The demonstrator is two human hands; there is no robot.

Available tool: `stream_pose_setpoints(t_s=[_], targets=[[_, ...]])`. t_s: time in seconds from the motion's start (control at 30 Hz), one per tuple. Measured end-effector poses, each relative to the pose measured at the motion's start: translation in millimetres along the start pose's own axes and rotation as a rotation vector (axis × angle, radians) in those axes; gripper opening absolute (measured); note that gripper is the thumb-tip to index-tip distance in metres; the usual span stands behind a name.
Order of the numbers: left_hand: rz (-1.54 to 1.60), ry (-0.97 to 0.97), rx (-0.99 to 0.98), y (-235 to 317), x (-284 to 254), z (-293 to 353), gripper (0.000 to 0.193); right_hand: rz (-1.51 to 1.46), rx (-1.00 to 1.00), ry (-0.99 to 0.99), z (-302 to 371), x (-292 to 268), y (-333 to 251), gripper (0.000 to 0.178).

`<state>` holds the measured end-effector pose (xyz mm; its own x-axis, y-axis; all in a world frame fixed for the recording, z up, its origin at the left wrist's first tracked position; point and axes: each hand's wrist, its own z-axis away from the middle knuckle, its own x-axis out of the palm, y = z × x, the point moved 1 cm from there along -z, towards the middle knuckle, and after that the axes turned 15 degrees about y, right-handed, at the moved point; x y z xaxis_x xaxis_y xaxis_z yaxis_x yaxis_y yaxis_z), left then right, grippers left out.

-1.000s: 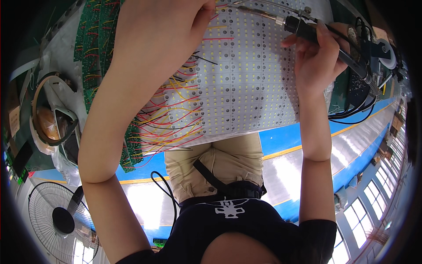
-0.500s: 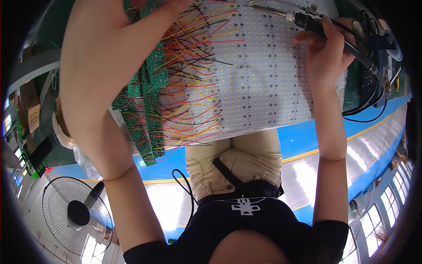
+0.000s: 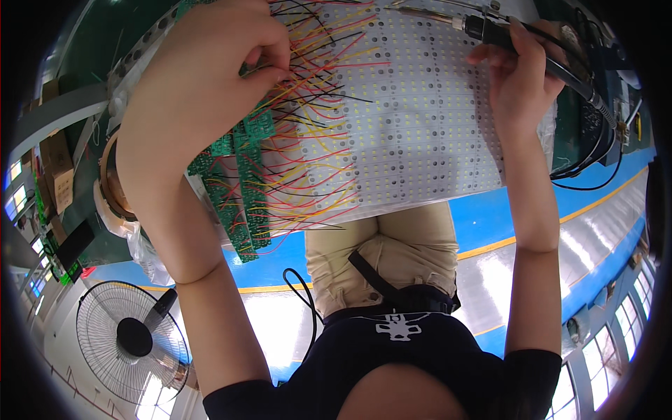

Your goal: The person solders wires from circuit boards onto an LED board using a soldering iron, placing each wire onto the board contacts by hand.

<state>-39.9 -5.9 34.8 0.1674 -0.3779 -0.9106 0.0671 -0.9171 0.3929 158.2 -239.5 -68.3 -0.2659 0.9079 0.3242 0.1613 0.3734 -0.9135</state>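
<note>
- Green circuit boards [image 3: 250, 171]: likely light, stiff; grip edges.
- Wires [image 3: 308, 165]: likely limp; avoid tugging.
- Your left hand [image 3: 217, 59] curls inward, hold unclear.
- Your right hand [image 3: 521, 75] closes round the soldering iron [image 3: 494, 33].

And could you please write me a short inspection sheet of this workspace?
Surface: green table, white LED panels lying on it.
Work items: green circuit boards with red, yellow and black wires reaching over the panels' left side.
Clutter: plastic bag and cardboard box at left.
Left hand: over the boards, fingers curled near the wires; grip unclear.
Right hand: holds soldering iron.
Cables: black cables curving at right.
Surroundings: blue floor, fan.
</note>
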Motion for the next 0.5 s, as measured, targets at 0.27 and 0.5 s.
stream_pose_setpoints(t_s=[0.27, 0.5], targets=[[0.023, 0.09, 0.011, 16.0, 36.1, -6.6, 0.014, 0.003, 0.008, -0.009, 2.6, 4.8, -1.7, 0.009], [0.142, 0.155, -0.087, 16.4, 37.0, -6.0, 0.012, 0.01, 0.005, -0.004, 2.6, 1.5, -0.4, 0.012]])
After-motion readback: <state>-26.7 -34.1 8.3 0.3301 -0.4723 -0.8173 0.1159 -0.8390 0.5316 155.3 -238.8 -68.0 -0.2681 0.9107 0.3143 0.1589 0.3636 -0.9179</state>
